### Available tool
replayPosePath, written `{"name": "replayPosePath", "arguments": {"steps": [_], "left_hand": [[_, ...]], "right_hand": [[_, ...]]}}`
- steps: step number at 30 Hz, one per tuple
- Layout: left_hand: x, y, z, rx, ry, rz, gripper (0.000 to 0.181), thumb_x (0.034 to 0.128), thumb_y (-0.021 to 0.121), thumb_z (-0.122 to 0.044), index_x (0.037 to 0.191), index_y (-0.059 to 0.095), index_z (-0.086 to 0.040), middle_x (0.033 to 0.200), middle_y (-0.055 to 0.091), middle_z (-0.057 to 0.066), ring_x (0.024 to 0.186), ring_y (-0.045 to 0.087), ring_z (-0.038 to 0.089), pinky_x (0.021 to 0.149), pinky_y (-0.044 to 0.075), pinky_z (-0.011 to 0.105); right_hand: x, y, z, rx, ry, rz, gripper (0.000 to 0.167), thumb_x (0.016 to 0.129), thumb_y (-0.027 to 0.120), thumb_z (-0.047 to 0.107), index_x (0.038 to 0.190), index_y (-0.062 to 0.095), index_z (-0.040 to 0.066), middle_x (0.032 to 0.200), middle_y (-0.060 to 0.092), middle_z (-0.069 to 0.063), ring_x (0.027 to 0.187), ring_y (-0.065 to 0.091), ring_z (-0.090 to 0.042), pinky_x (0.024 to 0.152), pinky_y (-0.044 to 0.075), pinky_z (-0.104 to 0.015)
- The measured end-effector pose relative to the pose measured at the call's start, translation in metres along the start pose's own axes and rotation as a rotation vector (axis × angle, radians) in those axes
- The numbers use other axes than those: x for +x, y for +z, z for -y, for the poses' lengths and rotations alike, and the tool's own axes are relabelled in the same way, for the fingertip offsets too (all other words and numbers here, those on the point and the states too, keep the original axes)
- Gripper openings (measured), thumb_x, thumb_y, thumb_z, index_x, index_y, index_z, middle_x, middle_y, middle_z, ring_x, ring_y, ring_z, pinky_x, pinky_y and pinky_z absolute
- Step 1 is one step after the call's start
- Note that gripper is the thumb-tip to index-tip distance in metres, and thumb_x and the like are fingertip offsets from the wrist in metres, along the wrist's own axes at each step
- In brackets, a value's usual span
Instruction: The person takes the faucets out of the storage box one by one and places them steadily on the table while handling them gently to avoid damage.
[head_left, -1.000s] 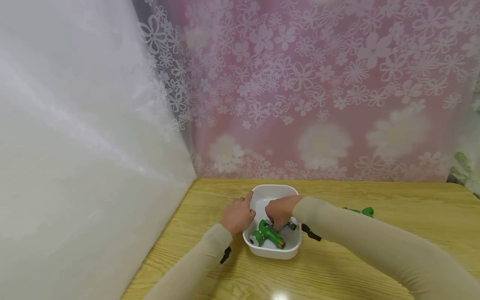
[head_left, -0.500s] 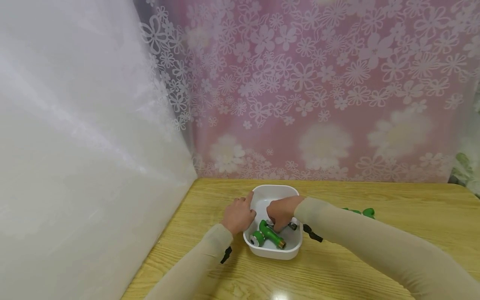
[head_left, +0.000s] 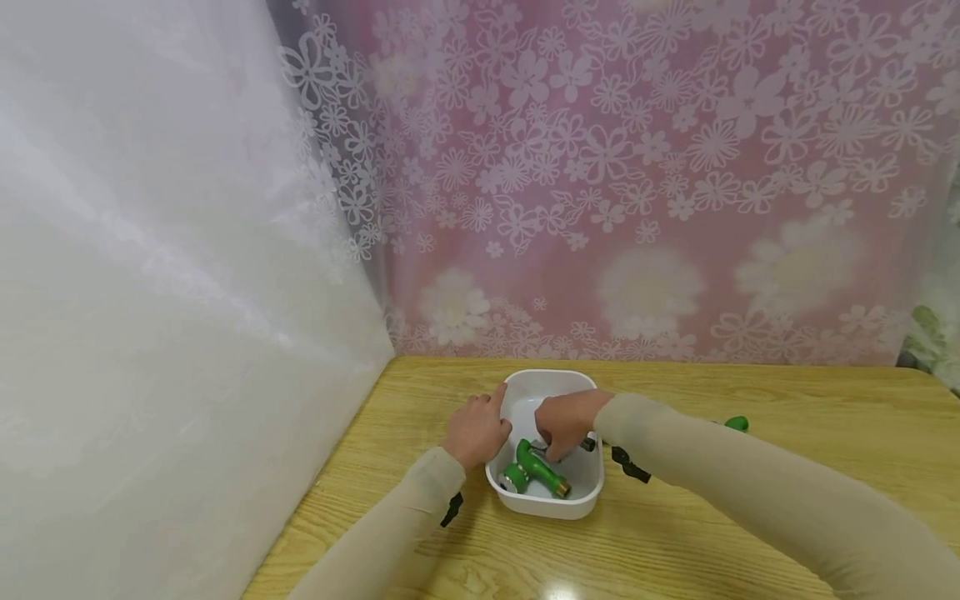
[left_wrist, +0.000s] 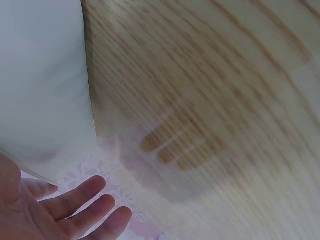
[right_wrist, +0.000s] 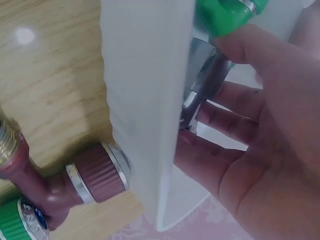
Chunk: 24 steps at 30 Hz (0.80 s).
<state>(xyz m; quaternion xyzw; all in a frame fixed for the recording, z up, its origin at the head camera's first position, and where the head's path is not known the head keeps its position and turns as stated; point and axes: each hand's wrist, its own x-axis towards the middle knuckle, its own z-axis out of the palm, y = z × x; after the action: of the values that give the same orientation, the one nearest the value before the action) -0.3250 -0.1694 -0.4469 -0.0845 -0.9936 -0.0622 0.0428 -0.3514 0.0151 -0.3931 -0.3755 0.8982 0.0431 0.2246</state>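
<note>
Since the last frame, my right hand (head_left: 564, 419) has edged slightly rightward inside the white basin (head_left: 551, 510), and the right sleeve (head_left: 712, 467) now hides more of the green piece (head_left: 738, 423) on the table (head_left: 637, 550). That hand grips a chrome piece (right_wrist: 212, 75) in the basin, beside a green tap (head_left: 542, 472); my left hand (head_left: 476, 429) rests on the left rim, fingers relaxed. The basin sits near the table's back edge, with wood extending rightward and toward me. A maroon tap (right_wrist: 50, 192) lies just outside the basin wall; nearby knob markings are too small to read.
</note>
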Motion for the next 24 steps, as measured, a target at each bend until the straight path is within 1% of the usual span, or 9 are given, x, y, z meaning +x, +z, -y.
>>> {"name": "replayPosePath", "arguments": {"steps": [4,8,16,20,24], "left_hand": [[0.000,-0.001,-0.002,-0.003,0.006,0.002,0.063,0.0991,0.051,-0.029,0.159,0.033,-0.018,0.136,0.062,0.012,0.123,0.060,0.030,0.089,0.056,0.048],[0.000,-0.002,-0.003,-0.023,-0.003,0.018,0.064,0.0995,0.051,-0.028,0.159,0.031,-0.019,0.138,0.061,0.013,0.125,0.058,0.031,0.091,0.055,0.049],[0.001,0.000,-0.001,-0.032,-0.011,0.023,0.063,0.0998,0.052,-0.028,0.159,0.032,-0.018,0.138,0.061,0.013,0.125,0.058,0.032,0.093,0.054,0.049],[0.001,0.001,0.000,-0.041,-0.013,0.030,0.063,0.1005,0.051,-0.028,0.159,0.031,-0.018,0.139,0.060,0.013,0.127,0.057,0.033,0.095,0.053,0.049],[0.001,-0.001,0.001,-0.065,-0.009,0.038,0.063,0.1008,0.050,-0.028,0.160,0.030,-0.018,0.140,0.059,0.014,0.128,0.056,0.034,0.094,0.053,0.050]], "right_hand": [[-0.007,-0.005,-0.002,0.028,-0.020,-0.022,0.011,0.090,0.073,0.031,0.088,0.074,0.020,0.079,0.066,0.010,0.071,0.062,-0.005,0.068,0.054,-0.027],[-0.016,-0.013,-0.004,0.044,-0.026,-0.046,0.012,0.091,0.073,0.033,0.088,0.073,0.020,0.082,0.064,0.010,0.071,0.062,-0.006,0.066,0.053,-0.028],[-0.032,-0.025,-0.004,0.053,-0.033,-0.080,0.014,0.091,0.073,0.034,0.091,0.071,0.020,0.088,0.062,0.008,0.072,0.061,-0.008,0.068,0.053,-0.028],[-0.042,-0.029,-0.010,0.043,-0.031,-0.094,0.014,0.090,0.073,0.033,0.090,0.071,0.019,0.090,0.061,0.007,0.073,0.059,-0.009,0.069,0.052,-0.028],[-0.053,-0.029,-0.023,0.044,-0.034,-0.106,0.014,0.091,0.073,0.032,0.091,0.071,0.018,0.092,0.061,0.006,0.074,0.057,-0.010,0.070,0.051,-0.030]]}}
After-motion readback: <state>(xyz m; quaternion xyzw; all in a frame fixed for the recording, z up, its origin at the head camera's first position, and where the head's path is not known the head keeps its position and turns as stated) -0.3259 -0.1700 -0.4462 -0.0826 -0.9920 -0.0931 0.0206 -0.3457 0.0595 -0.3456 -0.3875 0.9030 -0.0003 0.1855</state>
